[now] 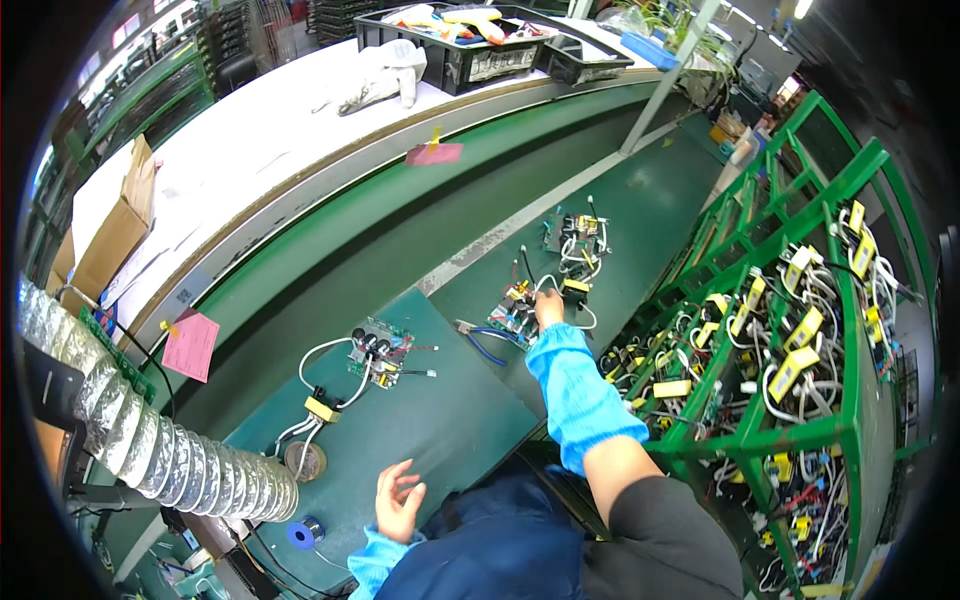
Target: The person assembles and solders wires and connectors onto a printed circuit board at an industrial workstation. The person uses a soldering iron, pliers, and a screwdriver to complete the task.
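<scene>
My right hand [548, 308], its arm in a blue sleeve cover, reaches forward to a circuit board [517, 310] with black capacitors and wires. The fingers look closed at the board's right edge; their tips are partly hidden. Beside that hand is a black and yellow wired part [575, 287]. My left hand [398, 500] hovers over the near part of the green mat [450, 415], empty, its fingers apart and slightly curled. Ahead of it lies another circuit board [382, 352], joined by white cables to a yellow-wrapped part [322, 409].
Blue-handled pliers [485, 340] lie left of the held board, and a third board [580, 235] lies beyond. A green rack [850, 430] with wired assemblies stands right. A silver duct [190, 460], tape roll [306, 461] and solder spool [306, 533] are left. A black bin [450, 65] sits on the shelf.
</scene>
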`<state>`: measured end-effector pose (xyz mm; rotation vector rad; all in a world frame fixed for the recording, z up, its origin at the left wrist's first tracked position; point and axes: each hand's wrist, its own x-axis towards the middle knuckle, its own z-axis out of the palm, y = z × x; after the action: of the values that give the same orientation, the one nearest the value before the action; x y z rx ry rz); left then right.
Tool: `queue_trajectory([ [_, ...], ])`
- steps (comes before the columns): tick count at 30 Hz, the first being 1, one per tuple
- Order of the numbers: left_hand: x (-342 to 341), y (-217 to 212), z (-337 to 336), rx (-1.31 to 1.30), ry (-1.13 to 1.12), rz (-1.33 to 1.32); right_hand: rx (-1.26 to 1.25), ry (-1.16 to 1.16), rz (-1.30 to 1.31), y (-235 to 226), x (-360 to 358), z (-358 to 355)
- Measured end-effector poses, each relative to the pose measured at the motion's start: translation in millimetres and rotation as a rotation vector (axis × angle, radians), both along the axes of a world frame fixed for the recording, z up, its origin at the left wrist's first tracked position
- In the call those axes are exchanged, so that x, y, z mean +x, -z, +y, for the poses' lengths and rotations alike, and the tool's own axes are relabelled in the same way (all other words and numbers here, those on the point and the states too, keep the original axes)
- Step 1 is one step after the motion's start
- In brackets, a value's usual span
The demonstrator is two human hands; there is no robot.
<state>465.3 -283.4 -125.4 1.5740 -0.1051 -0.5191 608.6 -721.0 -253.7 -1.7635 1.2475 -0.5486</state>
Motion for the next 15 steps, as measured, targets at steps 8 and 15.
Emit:
queue_trajectory([
  [8,-19.8,26.7,16.2,0.018,-0.258,0.116,0.441,0.283,-0.735,14.5,29.5,-39.6],
  [15,6.0,8.2,-3.7,0.038,-0.125,0.062,0.233,-0.05,-0.686,-194.9,-30.9,-20.6],
])
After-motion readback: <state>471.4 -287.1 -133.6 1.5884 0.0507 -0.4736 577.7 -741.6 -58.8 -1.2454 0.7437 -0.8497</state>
